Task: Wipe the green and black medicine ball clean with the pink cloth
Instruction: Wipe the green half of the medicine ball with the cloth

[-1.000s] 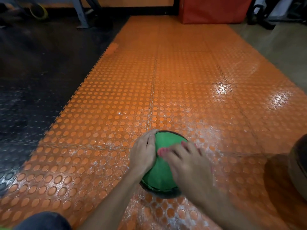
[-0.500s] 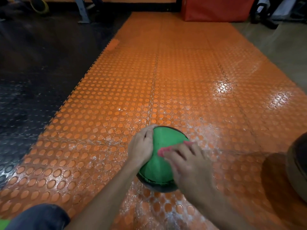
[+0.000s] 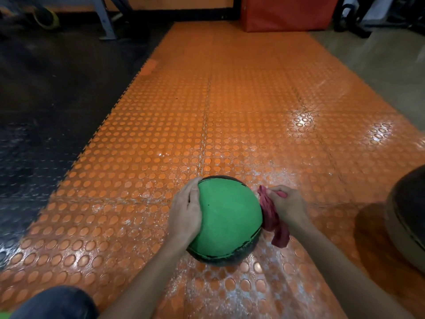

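Head view: the green and black medicine ball [image 3: 227, 217] sits on the orange studded floor mat [image 3: 207, 123], between the two hands. Its green panel faces up and its black parts show along the far rim and the near underside.

The left hand [image 3: 185, 212] lies flat against the ball's left side. Its fingers are held close together and nearly straight, following the curve up towards the far rim. It presses on the ball and holds nothing.

The right hand [image 3: 287, 206] is just off the ball's right side, with its fingers curled round the pink cloth [image 3: 272, 217]. The cloth is bunched between this hand and the ball and touches the ball's right edge. One end sticks up beyond the fingers and the other hangs down below the wrist towards the mat.

Pale, powdery smears mark the mat around both hands and nearer the person. Left of the left hand, well apart, the mat ends at a black floor [image 3: 46, 100]. Right of the right hand, at the picture's edge, stands a second dark ball [image 3: 409, 217], only partly in view. Far beyond both hands a red padded block [image 3: 287, 12] stands at the mat's end. Below the left forearm a knee in dark cloth [image 3: 55, 302] shows.
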`<act>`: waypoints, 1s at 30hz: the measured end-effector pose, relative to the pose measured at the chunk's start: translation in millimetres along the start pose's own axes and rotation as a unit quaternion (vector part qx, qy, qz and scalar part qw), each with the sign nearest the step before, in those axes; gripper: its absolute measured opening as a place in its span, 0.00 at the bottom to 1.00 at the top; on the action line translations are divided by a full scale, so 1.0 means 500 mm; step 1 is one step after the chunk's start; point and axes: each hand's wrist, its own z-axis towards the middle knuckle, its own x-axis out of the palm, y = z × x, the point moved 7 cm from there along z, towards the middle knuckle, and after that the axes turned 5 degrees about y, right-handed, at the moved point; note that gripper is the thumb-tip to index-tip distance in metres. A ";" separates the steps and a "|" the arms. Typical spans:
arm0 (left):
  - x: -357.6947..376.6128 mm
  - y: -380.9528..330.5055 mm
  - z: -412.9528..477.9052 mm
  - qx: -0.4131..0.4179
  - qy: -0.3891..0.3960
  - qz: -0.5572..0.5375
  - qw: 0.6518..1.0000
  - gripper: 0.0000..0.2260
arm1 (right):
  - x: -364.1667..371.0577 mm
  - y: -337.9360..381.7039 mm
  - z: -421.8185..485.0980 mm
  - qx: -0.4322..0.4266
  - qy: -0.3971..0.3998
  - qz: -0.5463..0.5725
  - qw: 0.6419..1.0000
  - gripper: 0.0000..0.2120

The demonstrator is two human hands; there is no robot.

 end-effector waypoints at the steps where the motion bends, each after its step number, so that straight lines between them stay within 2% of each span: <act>1: -0.004 0.001 -0.002 0.002 0.009 0.012 1.000 0.17 | -0.005 0.002 -0.003 -0.002 -0.006 0.013 1.000 0.07; 4: -0.027 0.008 0.003 0.004 0.034 0.050 0.998 0.17 | -0.024 0.004 -0.015 -0.007 -0.010 0.047 0.999 0.05; 7: -0.056 -0.022 0.019 0.075 0.031 0.083 0.993 0.18 | -0.035 0.006 -0.026 -0.014 -0.003 0.066 0.998 0.05; 8: -0.052 -0.039 0.027 0.110 0.054 0.093 0.988 0.19 | -0.039 0.010 -0.030 -0.021 -0.005 0.070 0.997 0.05; 10: -0.015 -0.073 0.043 0.176 0.148 0.133 0.964 0.19 | -0.042 0.019 -0.037 -0.038 -0.005 0.073 0.997 0.04; 12: 0.033 -0.091 0.054 0.203 0.246 0.197 0.927 0.20 | -0.040 0.032 -0.041 -0.058 -0.003 0.074 0.996 0.04; 14: 0.063 -0.098 0.061 0.209 0.274 0.245 0.906 0.24 | -0.040 0.047 -0.045 -0.087 -0.009 0.064 0.994 0.03; 16: 0.075 -0.106 0.066 0.211 0.257 0.263 0.906 0.25 | -0.043 0.062 -0.052 -0.120 -0.026 0.052 0.991 0.03; 18: 0.074 -0.110 0.069 0.201 0.230 0.257 0.917 0.21 | -0.045 0.084 -0.065 -0.158 -0.043 0.030 0.986 0.03; 20: 0.063 -0.103 0.079 0.160 0.197 0.224 0.941 0.17 | -0.041 0.111 -0.083 -0.193 -0.044 0.012 0.980 0.03; 24: 0.035 -0.067 0.076 0.053 0.088 0.112 0.988 0.17 | -0.011 0.151 -0.110 -0.234 0.002 0.000 0.972 0.03; 27: 0.023 -0.035 0.054 -0.012 0.047 0.109 0.993 0.20 | 0.004 0.167 -0.122 -0.249 0.013 -0.018 0.968 0.04; 30: 0.000 -0.030 0.065 -0.001 0.053 0.174 0.983 0.24 | -0.005 0.174 -0.119 -0.240 0.004 -0.026 0.971 0.04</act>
